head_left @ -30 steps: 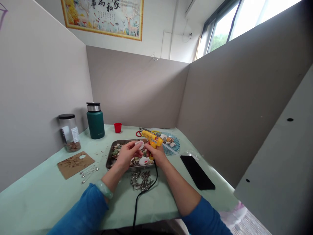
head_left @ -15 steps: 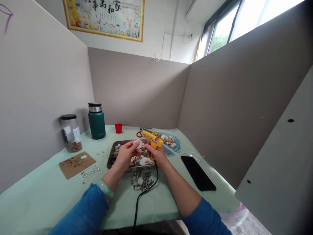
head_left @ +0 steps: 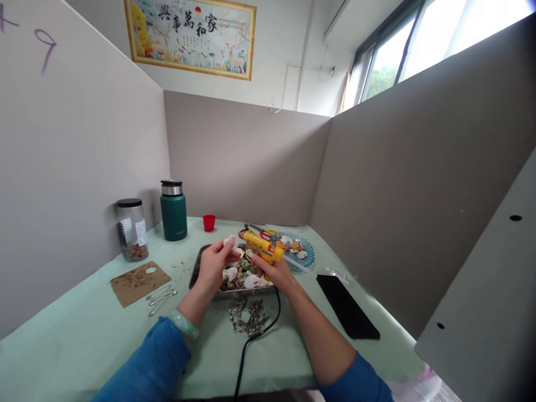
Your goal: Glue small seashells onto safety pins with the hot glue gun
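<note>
Between the thumb and fingers of my left hand [head_left: 214, 262] is a pale seashell [head_left: 230, 242], held up over the far left part of a metal tray [head_left: 247, 291]. My right hand [head_left: 274, 272] grips a yellow hot glue gun [head_left: 263, 247] by its handle, its nozzle pointing left and away, close to the shell. A clear glue stick [head_left: 299, 266] sticks out of the gun's back end. Many shells [head_left: 243, 269] fill the tray under both hands. From the gun a black cord [head_left: 251, 339] runs down to the table's front edge.
Small metal pins or clips [head_left: 248, 317] lie before the tray. To the left are cardboard [head_left: 140, 282], safety pins [head_left: 161, 298], a jar [head_left: 133, 231], a green bottle [head_left: 173, 212] and a red cup [head_left: 209, 223]. A blue plate [head_left: 307, 254] of shells and a black phone-like slab [head_left: 348, 307] are right.
The view has shifted slightly, so everything sits a little further right and lower. My left hand has turned the shell somewhat; both hands keep their holds.
</note>
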A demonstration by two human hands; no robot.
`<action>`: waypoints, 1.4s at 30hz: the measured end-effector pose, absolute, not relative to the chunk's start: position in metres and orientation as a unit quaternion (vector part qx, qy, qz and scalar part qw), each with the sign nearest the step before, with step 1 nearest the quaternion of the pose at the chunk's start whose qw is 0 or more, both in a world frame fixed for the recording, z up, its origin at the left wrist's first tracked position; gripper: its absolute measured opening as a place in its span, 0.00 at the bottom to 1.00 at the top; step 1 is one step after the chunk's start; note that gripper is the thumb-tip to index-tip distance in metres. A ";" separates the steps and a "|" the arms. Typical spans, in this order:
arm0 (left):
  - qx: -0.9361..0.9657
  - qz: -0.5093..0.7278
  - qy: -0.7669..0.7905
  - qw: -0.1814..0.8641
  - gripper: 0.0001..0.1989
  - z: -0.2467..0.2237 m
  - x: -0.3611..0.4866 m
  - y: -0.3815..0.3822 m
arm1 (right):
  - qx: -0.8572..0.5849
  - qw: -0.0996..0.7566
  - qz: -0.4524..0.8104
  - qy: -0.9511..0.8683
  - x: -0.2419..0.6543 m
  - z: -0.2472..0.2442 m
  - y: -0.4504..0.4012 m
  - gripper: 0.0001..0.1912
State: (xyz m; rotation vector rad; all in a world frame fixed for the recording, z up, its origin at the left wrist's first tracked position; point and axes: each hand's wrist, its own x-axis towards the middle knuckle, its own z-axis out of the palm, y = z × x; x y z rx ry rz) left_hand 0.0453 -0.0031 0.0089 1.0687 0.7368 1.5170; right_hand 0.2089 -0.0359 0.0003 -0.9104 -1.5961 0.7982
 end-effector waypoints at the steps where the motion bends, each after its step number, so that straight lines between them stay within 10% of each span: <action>1: 0.450 0.641 0.314 0.536 0.22 0.010 0.045 -0.003 | -0.383 0.536 0.328 -0.677 0.210 0.000 -0.035 0.15; 42: 0.449 0.681 0.336 0.470 0.21 0.004 0.047 0.000 | -0.477 0.479 0.272 -0.684 0.210 -0.012 -0.028 0.17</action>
